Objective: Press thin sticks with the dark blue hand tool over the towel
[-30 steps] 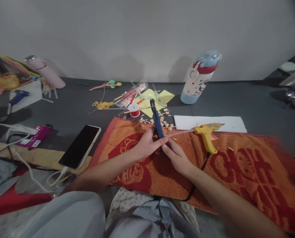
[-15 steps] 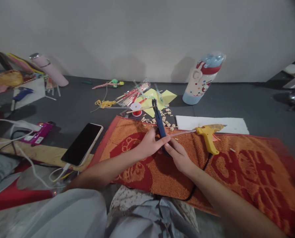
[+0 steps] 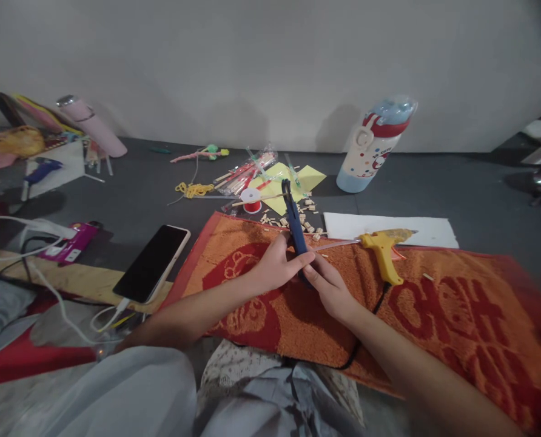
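A dark blue hand tool [image 3: 296, 227] with a narrow black head points away from me over the orange towel [image 3: 316, 328]. My left hand [image 3: 277, 264] is closed round its handle from the left. From the right, my right hand [image 3: 329, 285] closes on the handle's lower end, the thumbs close together. Just beyond the tool's head lie small cut wooden pieces [image 3: 307, 217] and a spool of red thread [image 3: 252, 201]. A yellow glue gun [image 3: 384, 249] rests on the towel to the right of my hands.
A white and blue bottle [image 3: 370, 149] stands behind a white board [image 3: 389, 229]. On the left are a phone [image 3: 152, 264] with a cable, a purple power strip [image 3: 77, 243] and a pink bottle [image 3: 93, 127]. Yellow paper [image 3: 313, 177] and wrapped sticks [image 3: 247, 173] lie at the back.
The whole view has shifted very slightly. Both hands keep their hold on the blue tool, with almost no movement.
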The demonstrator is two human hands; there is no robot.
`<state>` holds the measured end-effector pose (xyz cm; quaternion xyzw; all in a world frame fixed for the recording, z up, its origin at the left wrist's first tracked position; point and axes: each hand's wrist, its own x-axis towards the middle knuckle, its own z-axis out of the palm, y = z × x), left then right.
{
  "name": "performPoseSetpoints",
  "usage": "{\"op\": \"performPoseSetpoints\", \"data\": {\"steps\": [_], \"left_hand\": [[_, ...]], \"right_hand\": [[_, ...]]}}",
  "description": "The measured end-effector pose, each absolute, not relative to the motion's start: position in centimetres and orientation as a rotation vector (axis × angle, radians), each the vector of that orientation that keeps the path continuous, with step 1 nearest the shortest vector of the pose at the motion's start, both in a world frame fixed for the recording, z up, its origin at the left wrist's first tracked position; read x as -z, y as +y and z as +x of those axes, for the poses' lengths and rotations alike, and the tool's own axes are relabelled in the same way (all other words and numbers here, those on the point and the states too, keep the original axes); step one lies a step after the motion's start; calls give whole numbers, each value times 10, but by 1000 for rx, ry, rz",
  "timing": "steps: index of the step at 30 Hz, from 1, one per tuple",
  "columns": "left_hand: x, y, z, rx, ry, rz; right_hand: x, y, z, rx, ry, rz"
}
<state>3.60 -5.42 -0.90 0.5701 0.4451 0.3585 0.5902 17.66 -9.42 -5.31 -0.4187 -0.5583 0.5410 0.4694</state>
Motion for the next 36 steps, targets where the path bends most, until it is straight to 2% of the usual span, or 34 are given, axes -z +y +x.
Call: {"op": "performPoseSetpoints", "data": {"steps": [7,12,14,18,21,29,36], "left_hand": [[8,-54,35,-799,1066,1456],[11,-47,21,-724,1218,1904],[13,-41,14,-824,1241,2108],[13,-26,2,-1302,1241,2470],[11,-16,-6,-1510,1322,2597],[8,-1,-22,-1435,1579,2689],[9,7,-27,-1527,1437,2720]], "right_hand": [[53,-97,176,-1258,-1388,-1113],[50,-97,181,-1170,-1454,-1205],[50,-96,184,-1105,-1497,-1238],[50,-95,187,-933,-1628,-1327],[48,-97,187,-822,-1754,-1351],[40,-101,187,-599,-1935,-1377],[39,-104,187,-529,-1998,-1339]]}}
